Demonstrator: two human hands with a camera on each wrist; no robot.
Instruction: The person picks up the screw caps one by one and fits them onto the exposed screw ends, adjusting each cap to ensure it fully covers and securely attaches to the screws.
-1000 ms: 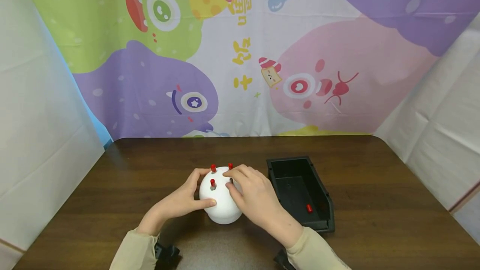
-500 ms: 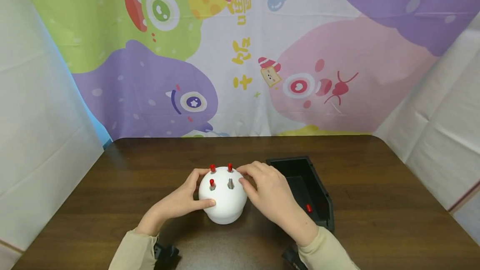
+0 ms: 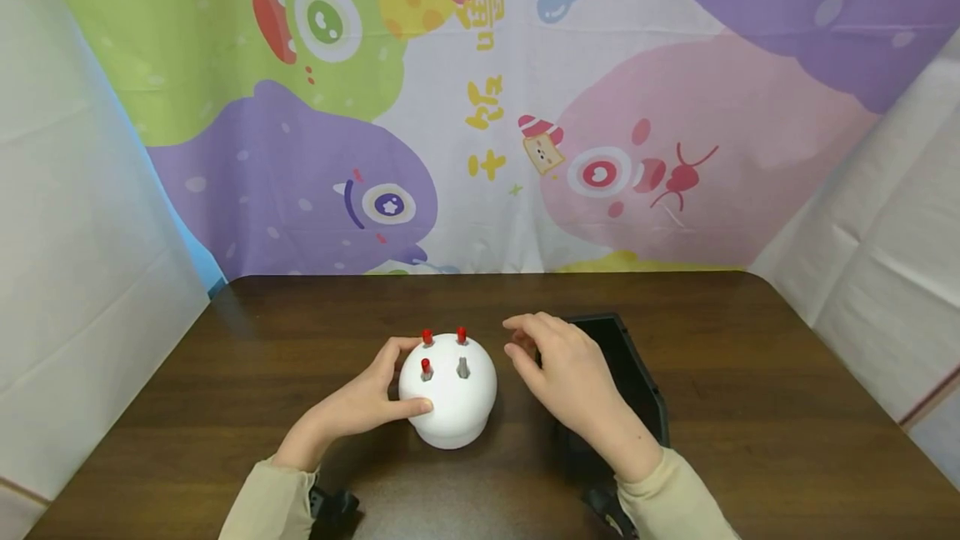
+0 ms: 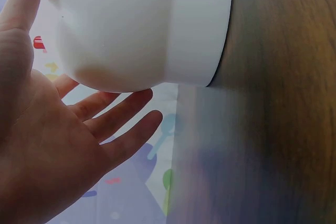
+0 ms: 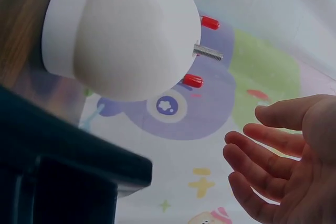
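A white dome-shaped ball on a short base (image 3: 453,408) stands on the table, with several metal studs on its top. Red caps (image 3: 425,366) cover three of the studs; the near right threaded stud (image 5: 209,52) is bare. My left hand (image 3: 362,401) holds the dome from the left side, thumb on its front and fingers round behind it. To the dome's right and apart from it, my right hand (image 3: 573,377) hovers in front of the black tray, fingers loosely bent and nothing between them, as the right wrist view also shows.
The black tray (image 3: 656,402) lies right of the dome, partly hidden by my right hand and forearm. Brown wooden tabletop (image 3: 750,407) surrounds everything. A cartoon-printed curtain (image 3: 502,232) hangs at the back edge, with white cloth on both sides.
My right hand has moved off the bare stud and away to the right, over the tray, covering the red cap seen there earlier. The left hand and dome stay put.
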